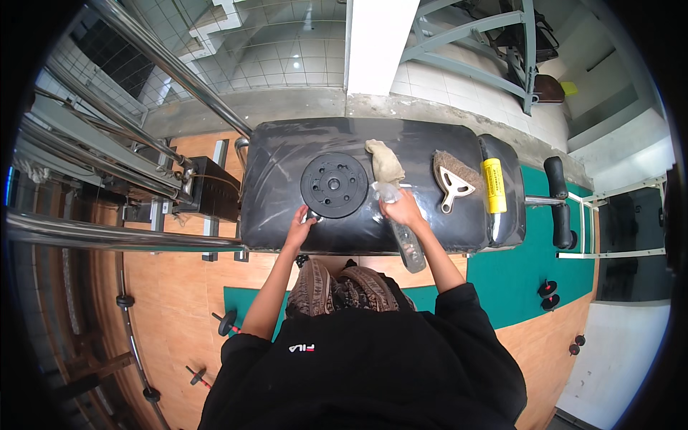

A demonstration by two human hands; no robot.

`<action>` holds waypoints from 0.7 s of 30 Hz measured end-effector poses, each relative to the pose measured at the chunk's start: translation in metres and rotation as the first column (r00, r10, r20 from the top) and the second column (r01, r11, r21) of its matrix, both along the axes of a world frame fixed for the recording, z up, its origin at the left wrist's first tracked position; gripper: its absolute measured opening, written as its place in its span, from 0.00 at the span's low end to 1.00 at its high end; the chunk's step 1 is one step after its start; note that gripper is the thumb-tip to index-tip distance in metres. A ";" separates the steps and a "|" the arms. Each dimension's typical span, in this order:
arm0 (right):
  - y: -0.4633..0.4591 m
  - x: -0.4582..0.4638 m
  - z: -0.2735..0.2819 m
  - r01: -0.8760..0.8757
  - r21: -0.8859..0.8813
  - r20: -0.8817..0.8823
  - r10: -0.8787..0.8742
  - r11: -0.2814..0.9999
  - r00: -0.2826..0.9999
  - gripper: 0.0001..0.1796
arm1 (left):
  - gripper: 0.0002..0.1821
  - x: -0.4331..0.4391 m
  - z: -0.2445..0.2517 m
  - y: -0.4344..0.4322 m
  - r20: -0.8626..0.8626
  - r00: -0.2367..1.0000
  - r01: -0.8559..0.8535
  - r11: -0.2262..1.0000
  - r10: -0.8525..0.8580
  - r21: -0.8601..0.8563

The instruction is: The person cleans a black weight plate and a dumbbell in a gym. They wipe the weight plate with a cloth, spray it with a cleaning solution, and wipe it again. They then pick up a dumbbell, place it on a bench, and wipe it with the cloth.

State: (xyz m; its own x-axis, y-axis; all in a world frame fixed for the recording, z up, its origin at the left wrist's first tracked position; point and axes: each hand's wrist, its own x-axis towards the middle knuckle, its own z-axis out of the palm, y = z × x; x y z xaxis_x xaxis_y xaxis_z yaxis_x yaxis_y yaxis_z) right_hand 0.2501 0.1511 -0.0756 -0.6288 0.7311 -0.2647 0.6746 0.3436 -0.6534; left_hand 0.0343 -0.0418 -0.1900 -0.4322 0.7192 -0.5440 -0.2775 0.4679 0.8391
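Note:
A black weight plate lies flat on the black padded bench. My left hand is by the plate's lower left edge, fingers apart; whether it touches the rim I cannot tell. My right hand grips a clear plastic spray bottle, its nozzle towards the plate and its body slanting down past the bench edge. Just beyond the nozzle lies a crumpled beige cloth. Farther right are a scrub brush with a pale handle and brown bristles, and a yellow cylindrical container bearing writing.
Chrome bars and a black weight stack stand at the left. Black foam rollers stick out beyond the bench's right end. Dumbbells and a barbell lie on the floor. A white pillar rises behind the bench.

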 end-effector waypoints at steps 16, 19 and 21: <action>0.009 0.021 0.038 0.235 0.204 -0.328 -0.159 0.950 0.931 0.11 | 0.40 0.012 0.033 0.004 0.028 0.997 -0.079 0.997 0.079 -0.001; 0.049 0.031 0.053 0.441 0.231 -0.416 -0.321 0.867 0.850 0.12 | 0.41 0.018 0.029 0.008 0.048 0.993 -0.111 0.994 0.110 0.013; 0.069 0.030 0.052 0.507 0.319 -0.522 -0.299 0.801 0.799 0.14 | 0.42 0.019 0.024 0.010 0.043 0.994 -0.098 0.995 0.097 0.017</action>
State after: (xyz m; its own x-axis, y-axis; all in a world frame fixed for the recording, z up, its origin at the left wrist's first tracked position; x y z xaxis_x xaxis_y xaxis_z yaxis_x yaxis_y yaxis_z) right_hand 0.2801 0.2206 -0.0238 -0.2169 0.9108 0.3514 0.5028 0.4128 -0.7595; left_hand 0.0532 -0.0314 -0.1658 -0.4776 0.6854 -0.5496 -0.3561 0.4209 0.8343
